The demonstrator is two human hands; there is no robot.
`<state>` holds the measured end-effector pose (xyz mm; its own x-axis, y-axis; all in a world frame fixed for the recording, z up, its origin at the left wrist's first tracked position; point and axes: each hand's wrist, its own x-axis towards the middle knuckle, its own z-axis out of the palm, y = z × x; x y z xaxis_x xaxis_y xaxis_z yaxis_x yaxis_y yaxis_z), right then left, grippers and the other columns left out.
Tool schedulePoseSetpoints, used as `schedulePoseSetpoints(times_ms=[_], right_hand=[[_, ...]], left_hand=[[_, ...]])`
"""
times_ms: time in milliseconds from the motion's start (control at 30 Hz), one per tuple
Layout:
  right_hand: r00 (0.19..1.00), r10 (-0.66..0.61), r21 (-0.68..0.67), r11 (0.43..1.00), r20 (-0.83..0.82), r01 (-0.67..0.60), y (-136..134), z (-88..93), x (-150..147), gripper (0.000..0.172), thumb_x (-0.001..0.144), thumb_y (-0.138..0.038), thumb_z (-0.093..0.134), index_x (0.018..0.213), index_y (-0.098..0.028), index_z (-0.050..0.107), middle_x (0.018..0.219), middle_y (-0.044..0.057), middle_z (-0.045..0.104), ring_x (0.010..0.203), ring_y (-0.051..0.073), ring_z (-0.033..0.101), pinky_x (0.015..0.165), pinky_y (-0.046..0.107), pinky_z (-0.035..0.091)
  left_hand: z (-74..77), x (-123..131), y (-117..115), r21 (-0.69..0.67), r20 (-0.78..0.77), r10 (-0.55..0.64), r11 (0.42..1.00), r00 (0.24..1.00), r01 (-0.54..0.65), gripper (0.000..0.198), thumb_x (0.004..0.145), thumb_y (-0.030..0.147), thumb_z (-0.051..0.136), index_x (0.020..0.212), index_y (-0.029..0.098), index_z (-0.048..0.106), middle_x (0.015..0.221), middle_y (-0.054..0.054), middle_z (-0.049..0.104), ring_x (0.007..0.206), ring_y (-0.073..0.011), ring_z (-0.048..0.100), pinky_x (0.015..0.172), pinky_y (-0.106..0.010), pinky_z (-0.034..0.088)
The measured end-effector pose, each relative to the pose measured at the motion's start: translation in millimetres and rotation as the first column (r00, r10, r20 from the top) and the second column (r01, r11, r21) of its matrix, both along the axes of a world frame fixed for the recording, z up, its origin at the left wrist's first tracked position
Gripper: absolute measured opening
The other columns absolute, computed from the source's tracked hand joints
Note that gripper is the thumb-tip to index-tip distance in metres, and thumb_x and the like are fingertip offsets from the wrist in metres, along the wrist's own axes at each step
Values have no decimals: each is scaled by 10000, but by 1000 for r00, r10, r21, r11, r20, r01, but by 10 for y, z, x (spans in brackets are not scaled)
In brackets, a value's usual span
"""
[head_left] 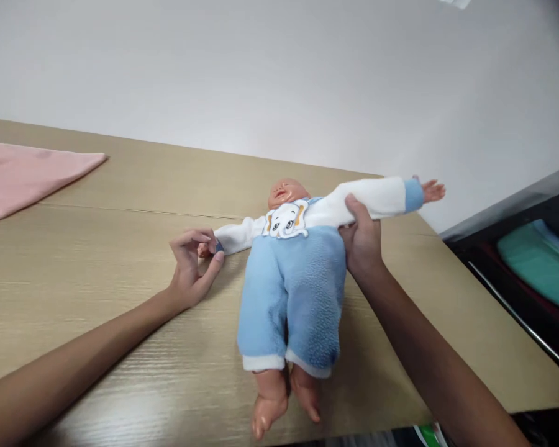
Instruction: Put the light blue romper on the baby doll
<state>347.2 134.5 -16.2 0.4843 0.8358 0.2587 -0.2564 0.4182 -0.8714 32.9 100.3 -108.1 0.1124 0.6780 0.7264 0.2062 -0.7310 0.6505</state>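
Observation:
A baby doll [291, 279] in a blue and white fleece outfit lies face up on the wooden table, its feet toward me and both arms stretched sideways. An animal face patch [286, 221] decorates its chest. My left hand [193, 264] pinches the blue cuff of the doll's sleeve at the left, beside the small doll hand. With the thumb on top of the white sleeve, my right hand [364, 239] grips the doll at its upper arm and side; the other fingers are hidden behind the doll.
Pink cloth [32, 177] lies on the table [121, 347] at the far left. A white wall [214, 74] rises behind the table. Past the right edge are a dark object and a teal item [535, 264].

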Motion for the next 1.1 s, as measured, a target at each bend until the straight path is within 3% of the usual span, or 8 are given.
schedulePoseSetpoints(times_ms=[133,300,433,567,667,800,933,1100], right_hand=[[972,-67,98,994,226,46,30,220,-181,472,742,-333,925,1150,-239,707,1252,21,780,1220,249,736,1157,447,577],[878,-132,175,983,460,56,102,460,-618,445,785,-330,914,1135,-233,657,1144,38,768,1047,234,738,997,418,612],[661,-103,153,988,743,-17,123,620,-986,364,856,-334,862,1093,-241,603,1098,14,712,1004,225,671,964,429,581],[369,-69,103,992,927,-73,117,671,-1270,307,844,-242,813,1033,-218,573,1055,12,636,1044,246,608,1008,455,521],[228,-57,82,992,972,-101,121,649,-1424,262,865,-182,746,1048,-219,562,1072,29,615,1070,267,583,1015,454,485],[154,-60,77,991,986,-105,139,641,-1555,211,909,-151,668,1083,-214,566,1108,58,618,1106,295,562,1011,461,458],[102,-40,54,990,994,-133,169,642,-1648,241,911,-133,675,1128,-198,592,1146,77,639,1121,301,565,1007,466,456],[81,65,-40,960,995,-278,194,672,-1742,280,915,-157,741,1163,-186,614,1220,88,670,1199,305,577,1070,477,456]], left_hand=[[99,-37,78,-89,-43,-4,996,999,0,387,1019,348,672,1225,327,345,1153,-42,513,1023,-225,597,896,-442,548],[458,12,208,-243,-109,-181,958,977,150,439,1017,390,687,1339,335,393,1456,-90,487,1232,-259,583,1070,-508,547],[664,147,291,-391,-67,-326,878,943,276,418,1028,455,664,1338,321,417,1453,-94,524,1259,-254,606,963,-414,601],[670,143,374,-433,9,-316,854,949,288,539,987,486,715,1368,354,358,1409,-76,595,1139,-220,680,859,-352,628],[655,26,449,-454,-10,-343,838,939,301,674,1001,488,716,1491,330,281,1499,-114,584,1093,-232,718,830,-384,657],[695,-174,567,-414,-41,-390,844,920,340,738,990,511,746,1544,255,331,1589,-158,532,1243,-293,678,927,-457,669],[763,-368,721,-391,50,-371,847,927,360,630,972,687,693,1362,213,549,1333,-115,681,1202,-316,672,916,-486,666],[765,-546,945,-205,316,-127,958,940,198,474,900,580,818,1132,211,632,1063,9,650,937,-158,606,746,-244,551]])
